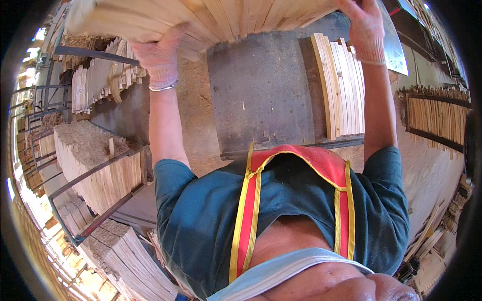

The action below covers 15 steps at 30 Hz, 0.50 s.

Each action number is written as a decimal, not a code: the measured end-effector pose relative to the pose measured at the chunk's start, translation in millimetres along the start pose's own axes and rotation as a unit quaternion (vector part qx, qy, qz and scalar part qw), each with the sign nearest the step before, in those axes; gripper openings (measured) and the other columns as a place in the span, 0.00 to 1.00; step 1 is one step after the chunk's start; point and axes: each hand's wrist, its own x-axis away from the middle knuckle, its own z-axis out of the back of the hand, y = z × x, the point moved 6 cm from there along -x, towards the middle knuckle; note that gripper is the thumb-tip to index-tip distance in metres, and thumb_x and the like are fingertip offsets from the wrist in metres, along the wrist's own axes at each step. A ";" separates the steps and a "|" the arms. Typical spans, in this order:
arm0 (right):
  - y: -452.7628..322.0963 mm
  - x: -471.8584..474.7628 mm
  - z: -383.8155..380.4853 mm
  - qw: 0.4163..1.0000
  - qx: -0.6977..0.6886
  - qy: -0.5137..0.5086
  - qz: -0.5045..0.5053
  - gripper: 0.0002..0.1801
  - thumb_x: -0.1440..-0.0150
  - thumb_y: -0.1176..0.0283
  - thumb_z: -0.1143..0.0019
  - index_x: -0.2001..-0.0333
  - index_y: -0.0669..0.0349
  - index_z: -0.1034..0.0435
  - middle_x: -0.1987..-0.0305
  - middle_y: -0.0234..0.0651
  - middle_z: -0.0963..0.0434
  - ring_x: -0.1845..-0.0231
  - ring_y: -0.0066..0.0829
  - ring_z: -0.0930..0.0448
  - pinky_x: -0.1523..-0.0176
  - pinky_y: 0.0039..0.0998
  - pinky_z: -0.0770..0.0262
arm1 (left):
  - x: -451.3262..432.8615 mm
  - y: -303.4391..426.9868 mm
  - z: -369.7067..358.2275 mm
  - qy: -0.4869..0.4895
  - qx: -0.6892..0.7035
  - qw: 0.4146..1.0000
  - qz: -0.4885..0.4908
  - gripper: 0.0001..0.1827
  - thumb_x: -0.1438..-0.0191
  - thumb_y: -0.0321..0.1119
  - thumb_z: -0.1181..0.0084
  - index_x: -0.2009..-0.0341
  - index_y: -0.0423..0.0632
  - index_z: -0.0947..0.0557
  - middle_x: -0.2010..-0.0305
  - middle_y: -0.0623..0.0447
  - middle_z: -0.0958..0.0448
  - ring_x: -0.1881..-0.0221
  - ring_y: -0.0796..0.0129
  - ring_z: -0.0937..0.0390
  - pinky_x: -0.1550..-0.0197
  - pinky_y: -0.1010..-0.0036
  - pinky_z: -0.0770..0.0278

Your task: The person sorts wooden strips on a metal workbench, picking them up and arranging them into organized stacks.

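A wide row of pale wooden strips (233, 19) spans the top of the view, blurred at its left end. My left hand (160, 56), in a knitted glove with a metal band at the wrist, grips the near edge of the strips towards their left end. At their right end my right hand (367, 32), gloved the same way, holds on; its fingertips are partly cut off by the picture's top. Below the strips lies a dark flat tabletop (260, 94) with a few wood splinters. More wooden strips (340, 90) lie side by side on its right part, beside my right forearm.
Left, dark metal frames (101, 173) surround tall stacks of wooden strips (98, 165). Further stacked strips (109, 75) stand behind a metal bar (96, 52). On the right is a framed stack of wood (437, 116). A shiny metal sheet (395, 45) juts beyond my right wrist.
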 end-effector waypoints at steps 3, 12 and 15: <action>23.9 52.1 4.9 0.999 0.026 -0.015 0.033 0.31 0.38 0.56 0.30 0.36 0.60 0.28 0.37 0.41 0.21 0.34 0.32 0.24 0.30 0.39 0.30 | 44.8 8.9 -4.6 0.010 -0.279 0.947 -0.161 0.34 0.43 0.37 0.24 0.35 0.43 0.24 0.41 0.48 0.18 0.44 0.60 0.19 0.42 0.69 0.18; 137.4 214.6 -2.0 0.908 -0.357 -0.061 -0.211 0.43 0.32 0.57 0.41 0.20 0.51 0.52 0.22 0.49 0.36 0.27 0.41 0.26 0.30 0.42 0.20 | 246.5 -60.3 10.1 -0.336 -0.340 0.863 0.163 0.33 0.37 0.38 0.37 0.31 0.41 0.29 0.35 0.45 0.23 0.37 0.55 0.22 0.36 0.66 0.22; 160.9 242.7 -6.6 0.895 -0.335 -0.107 -0.273 0.41 0.29 0.61 0.45 0.19 0.54 0.53 0.21 0.51 0.37 0.25 0.40 0.28 0.28 0.35 0.22 | 287.3 -76.1 26.1 -0.378 -0.346 0.832 0.212 0.32 0.35 0.39 0.41 0.30 0.40 0.30 0.33 0.44 0.24 0.35 0.54 0.24 0.34 0.65 0.23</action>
